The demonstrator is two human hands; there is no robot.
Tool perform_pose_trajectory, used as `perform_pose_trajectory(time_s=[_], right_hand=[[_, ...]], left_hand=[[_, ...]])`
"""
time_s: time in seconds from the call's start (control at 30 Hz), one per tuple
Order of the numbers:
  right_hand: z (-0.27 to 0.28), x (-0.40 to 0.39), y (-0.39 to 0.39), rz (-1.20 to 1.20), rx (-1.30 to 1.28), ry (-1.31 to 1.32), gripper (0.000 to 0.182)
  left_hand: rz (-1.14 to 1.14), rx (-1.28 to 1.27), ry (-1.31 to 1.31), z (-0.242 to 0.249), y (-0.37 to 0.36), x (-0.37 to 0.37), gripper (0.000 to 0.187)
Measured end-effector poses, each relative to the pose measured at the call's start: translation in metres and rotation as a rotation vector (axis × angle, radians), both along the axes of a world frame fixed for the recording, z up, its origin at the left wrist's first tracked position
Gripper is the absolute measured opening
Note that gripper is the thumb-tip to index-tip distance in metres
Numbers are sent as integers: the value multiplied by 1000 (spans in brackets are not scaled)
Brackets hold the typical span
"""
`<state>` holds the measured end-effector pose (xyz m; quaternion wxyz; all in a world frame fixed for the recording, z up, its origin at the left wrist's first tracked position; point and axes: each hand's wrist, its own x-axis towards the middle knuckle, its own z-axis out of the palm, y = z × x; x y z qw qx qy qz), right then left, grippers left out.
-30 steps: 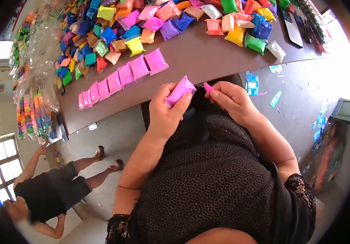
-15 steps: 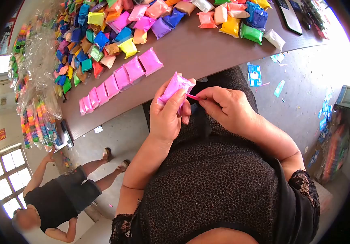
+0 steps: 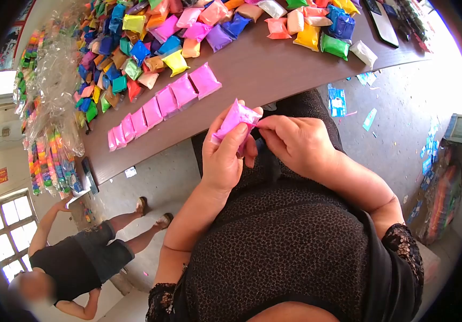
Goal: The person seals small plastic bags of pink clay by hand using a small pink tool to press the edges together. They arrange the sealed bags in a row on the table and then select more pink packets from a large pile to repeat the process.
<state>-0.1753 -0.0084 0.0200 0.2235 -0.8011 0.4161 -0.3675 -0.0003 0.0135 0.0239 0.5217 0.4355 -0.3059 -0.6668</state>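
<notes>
My left hand is closed around a small pink packet, with the thumb pressed on its front. The fingers of my right hand pinch together right at the packet's right edge. Between those fingertips and the packet shows a bit of a thin pink strip, mostly hidden by the fingers. Both hands are over my lap, just off the table's near edge. Ahead of them on the table, a slanting row of similar pink packets lies side by side.
Many coloured packets are heaped on the brown table. A phone lies at the far right. Clear plastic bags hang over the left end. Another person stands at lower left. Blue wrappers litter the floor.
My right fingertips have come closer to the packet, so less of the pink strip shows between them. My left hand still holds the packet. The view has shifted slightly.
</notes>
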Motion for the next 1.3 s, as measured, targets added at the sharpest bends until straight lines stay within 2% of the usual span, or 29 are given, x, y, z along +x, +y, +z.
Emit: perform_pose_trajectory(time_s=[0.13,0.2,0.27,0.4,0.57,0.67,0.87,0.97,1.1,1.2,1.3], right_hand=[[1,0,-5,-95,22,-12,13],[2,2,-2,-60,11,-11,12],[2,4,0,9,-8,-11,12],[2,1,-5,-63,-23,-32,13],[9,7,1,33,-26,12,13],[8,8,-2,-45,-21,-32,12],[9,12,1,45,-55,8,14],[11,10,-6,-72,-42,-26,13],[12,10,-4,38,-85,24,13],[11,9,-12,-86,-74,-33,12],[17,7,-6,8,-97,-38,13]], left_hand=[[-9,-9,22,-2,2,3,42],[-6,-15,16,-1,4,4,41],[-30,-56,-62,0,5,3,41],[4,-127,-159,-2,6,5,41],[-44,-158,-343,2,10,3,42],[-19,-208,-340,-2,9,6,41],[3,-189,-326,-2,11,2,39],[-21,-152,-382,-4,12,7,38],[-4,-189,-359,3,11,0,38],[-21,-175,-289,3,11,6,39],[10,-147,-241,6,12,1,41]])
